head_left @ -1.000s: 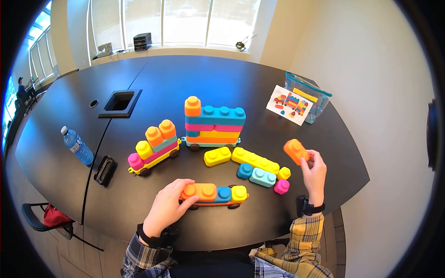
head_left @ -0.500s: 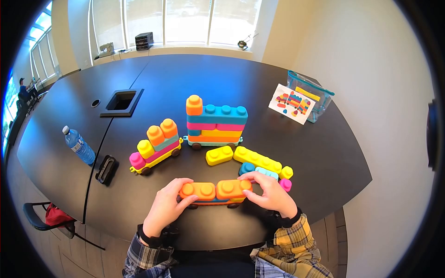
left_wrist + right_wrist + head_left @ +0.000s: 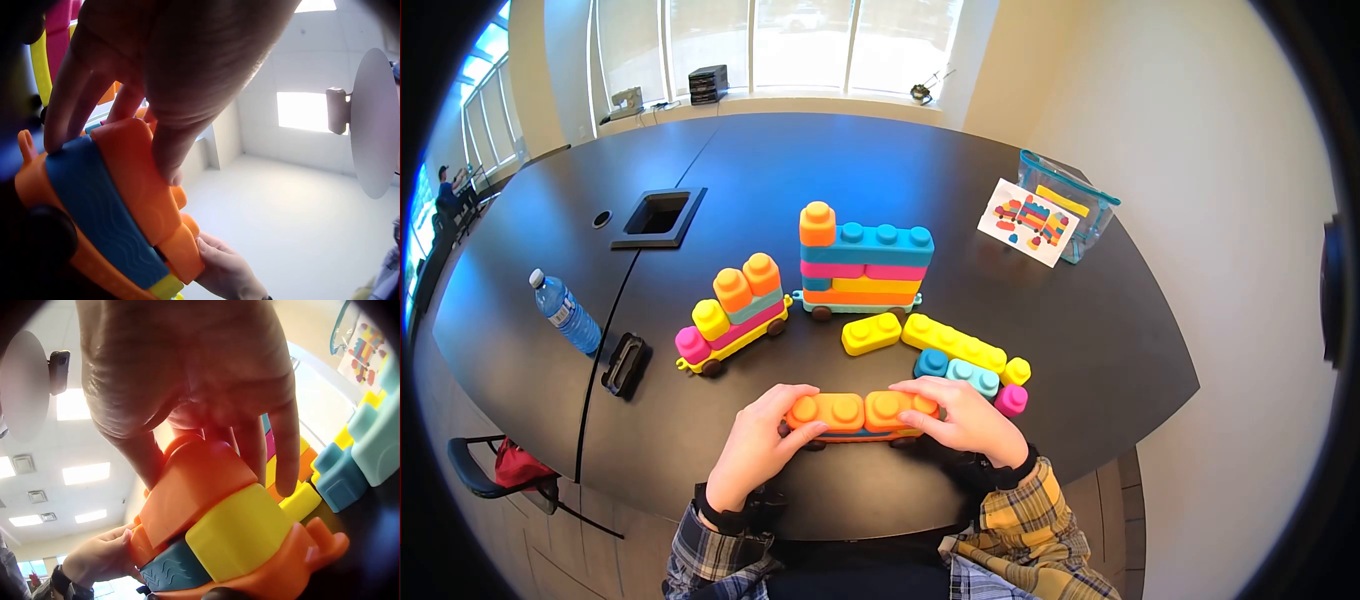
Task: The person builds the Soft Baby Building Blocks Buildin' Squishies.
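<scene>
On the near part of the table, my left hand [image 3: 758, 445] grips the left end of a wheeled orange car, its fingers and thumb around an orange two-stud block [image 3: 828, 411]. My right hand [image 3: 972, 425] holds a second orange block [image 3: 887, 409] at the car's right end. In the right wrist view this orange block [image 3: 199, 481] lies over a yellow block [image 3: 240, 531] and a blue one [image 3: 175, 569], slightly tilted. The left wrist view shows the long blue layer [image 3: 103, 206] under the first orange block [image 3: 134, 175].
Behind the hands stand a yellow-based car [image 3: 740, 330] and a taller block car [image 3: 865, 275]. Loose yellow [image 3: 955, 343], blue, light teal and pink [image 3: 1011, 400] blocks lie to the right. A bottle [image 3: 565, 312], black case [image 3: 627, 365], picture card [image 3: 1028, 222] and clear bag [image 3: 1090, 225] stand farther off.
My right hand has brought the orange block from the right onto the car's right end, over the blue and yellow blocks. My left hand has stayed on the car's left end.
</scene>
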Available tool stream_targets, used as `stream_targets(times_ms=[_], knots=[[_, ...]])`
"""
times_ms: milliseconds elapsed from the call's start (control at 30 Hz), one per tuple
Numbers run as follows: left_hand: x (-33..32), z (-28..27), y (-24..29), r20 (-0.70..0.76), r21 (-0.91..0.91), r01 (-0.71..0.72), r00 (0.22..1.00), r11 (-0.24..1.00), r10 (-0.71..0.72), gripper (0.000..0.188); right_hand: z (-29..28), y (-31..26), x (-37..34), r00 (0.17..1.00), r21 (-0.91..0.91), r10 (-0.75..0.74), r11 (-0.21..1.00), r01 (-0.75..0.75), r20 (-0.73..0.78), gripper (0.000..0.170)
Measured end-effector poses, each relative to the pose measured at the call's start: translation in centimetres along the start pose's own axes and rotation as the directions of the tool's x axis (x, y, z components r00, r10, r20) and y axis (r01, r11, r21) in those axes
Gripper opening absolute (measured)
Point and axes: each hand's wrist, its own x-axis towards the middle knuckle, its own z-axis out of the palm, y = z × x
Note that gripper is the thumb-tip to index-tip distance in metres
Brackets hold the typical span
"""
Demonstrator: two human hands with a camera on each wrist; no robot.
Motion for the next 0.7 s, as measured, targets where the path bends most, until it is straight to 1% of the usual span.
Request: stream_targets(times_ms=[67,167,400,600,667,700], knots=[[0.00,0.04,-0.10,-0.004,0.007,-0.005,1.000,1.000,0.005,0.040,0.08,0.06,0.22,0.999,-0.047,-0.045,0.998,0.044,-0.011,0.037],[-0.05,0.02,-0.32,-0.014,0.009,-0.014,1.000,1.000,0.014,0.040,0.20,0.02,0.49,0.999,-0.079,-0.037,0.996,0.038,0.011,0.037],[-0.02,0.03,-0.37,-0.019,0.019,-0.014,1.000,1.000,0.014,0.041,0.25,-0.13,0.41,1.000,-0.082,-0.009,0.997,0.010,0.015,0.038],[-0.19,0.23,-0.24,-0.040,-0.002,0.005,0.999,1.000,-0.005,0.040,0.39,-0.11,0.14,1.000,-0.040,0.016,0.999,-0.016,0.010,0.042],[-0.17,0.33,-0.13,-0.040,-0.008,0.019,0.999,1.000,-0.019,0.040,0.17,-0.53,-0.13,0.998,-0.128,0.054,0.990,-0.056,-0.024,0.044],[-0.19,0.44,-0.14,-0.060,-0.029,0.014,0.998,0.999,-0.015,0.040,0.08,-0.64,-0.27,0.998,-0.129,0.053,0.990,-0.056,-0.024,0.044]])
